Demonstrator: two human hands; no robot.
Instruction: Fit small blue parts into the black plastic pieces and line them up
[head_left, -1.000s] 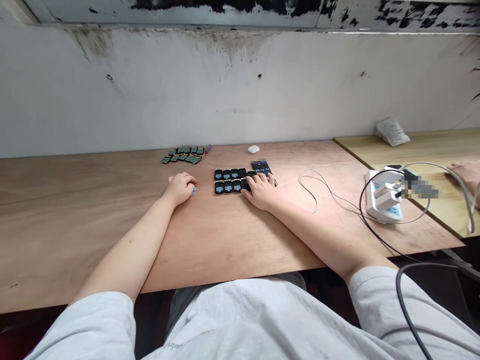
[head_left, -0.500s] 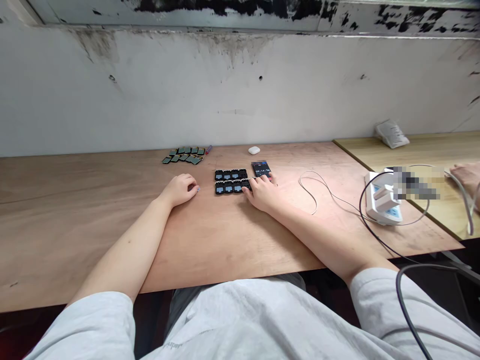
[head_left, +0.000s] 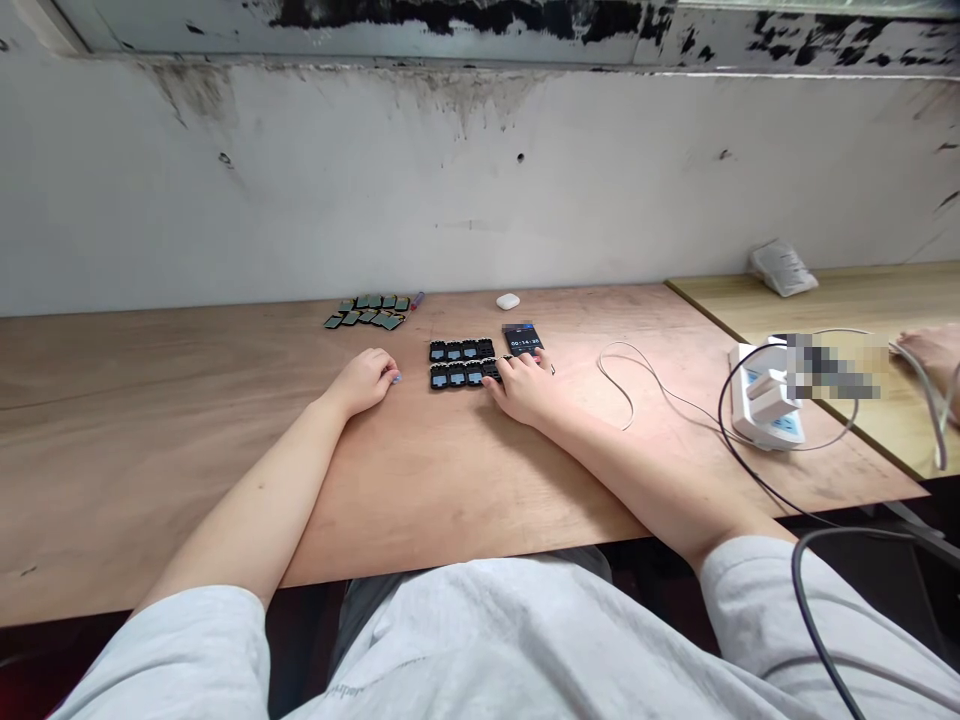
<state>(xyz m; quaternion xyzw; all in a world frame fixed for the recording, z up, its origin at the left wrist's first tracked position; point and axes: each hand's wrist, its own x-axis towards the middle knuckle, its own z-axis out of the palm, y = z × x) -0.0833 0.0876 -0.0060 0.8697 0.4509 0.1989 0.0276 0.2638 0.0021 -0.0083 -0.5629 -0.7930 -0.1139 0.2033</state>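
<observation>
My left hand (head_left: pixel 365 380) rests on the table, left of the black pieces, its fingers curled together. A tiny bluish spot shows at its fingertips; I cannot make out what it is. My right hand (head_left: pixel 525 386) lies palm down with fingers apart over the right end of the near row of black pieces (head_left: pixel 457 375), hiding that end. Several of these pieces carry light blue inserts. A far row of black pieces (head_left: pixel 461 350) lies just behind it. The fingertips of my right hand reach the lower edge of a phone (head_left: pixel 522 338) displaying a timer.
Several dark green-grey square pieces (head_left: pixel 367 312) lie at the back left beside a small screwdriver (head_left: pixel 418 299). A white case (head_left: pixel 508 301) sits behind the phone. To the right are a power strip (head_left: pixel 780 430), cables, a white packet (head_left: pixel 784 268) and another person's hand (head_left: pixel 930 355).
The timer on the phone has advanced. Both hands stay almost where they were, with only slight finger movement.
</observation>
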